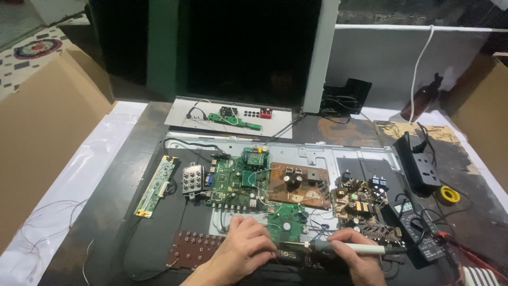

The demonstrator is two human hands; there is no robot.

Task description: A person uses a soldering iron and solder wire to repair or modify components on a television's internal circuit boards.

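- Right hand (355,253), lower right of centre, is closed around a soldering iron (338,247), tip pointing left.
- Left hand (244,248), bottom centre, rests fingers curled on a small green circuit board (286,222); whether it grips anything, I cannot tell.
- A multimeter (415,229) sits just right.

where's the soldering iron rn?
In the head view, low and right of centre: the soldering iron is in the right hand, tip pointing left toward the left hand, just below the small green board and left of the multimeter.
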